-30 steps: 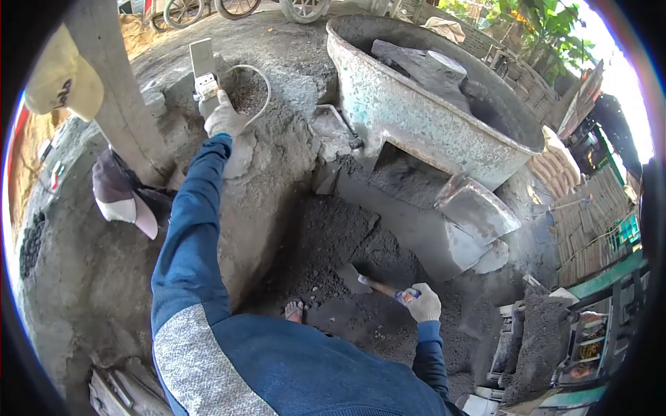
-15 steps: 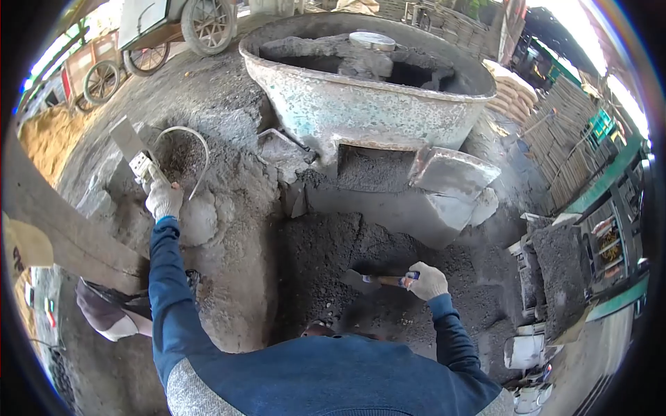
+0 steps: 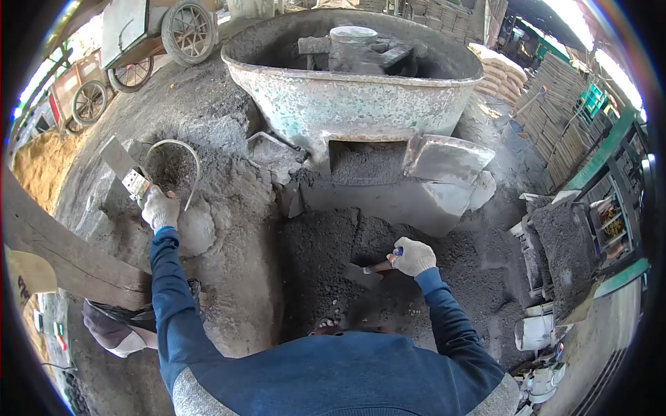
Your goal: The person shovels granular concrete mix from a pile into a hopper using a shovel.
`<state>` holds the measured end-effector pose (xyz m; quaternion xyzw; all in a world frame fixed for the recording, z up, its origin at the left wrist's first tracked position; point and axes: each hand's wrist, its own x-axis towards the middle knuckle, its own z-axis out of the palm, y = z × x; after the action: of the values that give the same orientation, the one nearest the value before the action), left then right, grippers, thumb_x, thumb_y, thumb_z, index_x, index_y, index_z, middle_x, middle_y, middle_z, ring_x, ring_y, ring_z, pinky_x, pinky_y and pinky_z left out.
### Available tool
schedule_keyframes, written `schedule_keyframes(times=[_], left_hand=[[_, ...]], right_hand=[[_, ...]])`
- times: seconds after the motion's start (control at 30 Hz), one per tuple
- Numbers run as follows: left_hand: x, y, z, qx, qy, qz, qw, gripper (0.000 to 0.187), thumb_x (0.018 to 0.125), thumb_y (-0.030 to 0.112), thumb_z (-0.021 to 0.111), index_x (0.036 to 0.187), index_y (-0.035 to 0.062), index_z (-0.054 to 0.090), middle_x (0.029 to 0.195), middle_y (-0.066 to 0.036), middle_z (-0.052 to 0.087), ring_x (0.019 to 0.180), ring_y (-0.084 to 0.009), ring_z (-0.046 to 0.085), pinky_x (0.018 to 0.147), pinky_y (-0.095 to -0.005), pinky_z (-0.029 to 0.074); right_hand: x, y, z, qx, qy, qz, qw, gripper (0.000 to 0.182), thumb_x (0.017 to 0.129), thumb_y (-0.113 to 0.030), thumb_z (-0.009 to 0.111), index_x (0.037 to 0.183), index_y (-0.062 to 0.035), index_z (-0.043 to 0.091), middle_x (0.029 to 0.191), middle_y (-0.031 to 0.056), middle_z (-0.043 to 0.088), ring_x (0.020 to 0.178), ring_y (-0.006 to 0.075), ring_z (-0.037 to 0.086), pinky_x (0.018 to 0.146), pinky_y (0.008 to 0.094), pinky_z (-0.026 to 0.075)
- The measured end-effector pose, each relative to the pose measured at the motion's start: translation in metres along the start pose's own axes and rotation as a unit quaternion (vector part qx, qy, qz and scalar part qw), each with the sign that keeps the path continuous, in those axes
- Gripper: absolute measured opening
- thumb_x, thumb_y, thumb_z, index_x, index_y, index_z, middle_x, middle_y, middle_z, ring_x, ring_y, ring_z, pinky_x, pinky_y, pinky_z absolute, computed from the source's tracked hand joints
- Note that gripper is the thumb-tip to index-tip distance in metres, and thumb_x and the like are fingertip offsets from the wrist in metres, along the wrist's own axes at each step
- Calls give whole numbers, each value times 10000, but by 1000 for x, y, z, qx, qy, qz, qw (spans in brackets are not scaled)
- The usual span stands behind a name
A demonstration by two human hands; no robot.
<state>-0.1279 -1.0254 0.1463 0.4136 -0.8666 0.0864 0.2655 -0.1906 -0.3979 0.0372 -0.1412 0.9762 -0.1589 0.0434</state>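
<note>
My left hand (image 3: 161, 210), in a whitish glove, reaches out at the left with its fingers closed around the lower end of a pale switch box (image 3: 136, 183). A flat grey metal plate (image 3: 118, 159) extends above the box. My right hand (image 3: 416, 257), gloved too, is closed around the upper end of a shovel (image 3: 378, 266) with blue on its handle. The shovel slants down leftward, its blade at the dark, damp-looking granular material (image 3: 316, 253) in the pit. Part of the handle is hidden by my hand.
A large round mixer tub (image 3: 347, 97) stands ahead, with a square outlet (image 3: 368, 165) and a tilted door plate (image 3: 449, 161). A wooden beam (image 3: 76, 243) crosses at left, near a curved hose (image 3: 199, 166). A green-framed machine (image 3: 614, 173) stands at right; wheeled carts (image 3: 189, 35) stand behind.
My right hand has moved up and left, and the shovel handle now looks shorter and steeper. The parts inside the mixer tub have shifted position. The left hand remains at the switch box.
</note>
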Motion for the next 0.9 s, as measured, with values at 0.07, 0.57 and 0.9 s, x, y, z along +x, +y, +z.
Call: schedule_keyframes(times=[0.07, 0.57, 0.9], left_hand=[[-19, 19, -7, -32, 15, 27, 999, 373, 861, 303, 606, 1130, 57, 525, 903, -195, 691, 870, -383, 689, 759, -493, 535], [-476, 241, -66, -610, -671, -103, 409, 488, 944, 418, 622, 1209, 13, 563, 1023, -90, 661, 829, -167, 668, 713, -295, 549], [-593, 288, -136, -698, -493, -440, 275, 240, 894, 127, 658, 1092, 7, 596, 904, -109, 660, 805, -221, 663, 702, -346, 563]], right_hand=[[-3, 1, -2, -4, -3, 2, 1000, 380, 755, -425, 769, 978, -132, 676, 830, 80, 708, 813, 310, 697, 739, 432, 550], [-45, 38, 65, 399, -127, -196, 886, 379, 866, -244, 675, 1158, -3, 656, 1007, 158, 695, 948, 275, 676, 830, 370, 519], [-58, 179, 257, 566, -389, 217, 693, 350, 931, -407, 607, 941, -59, 640, 852, 123, 700, 712, 257, 669, 668, 402, 543]])
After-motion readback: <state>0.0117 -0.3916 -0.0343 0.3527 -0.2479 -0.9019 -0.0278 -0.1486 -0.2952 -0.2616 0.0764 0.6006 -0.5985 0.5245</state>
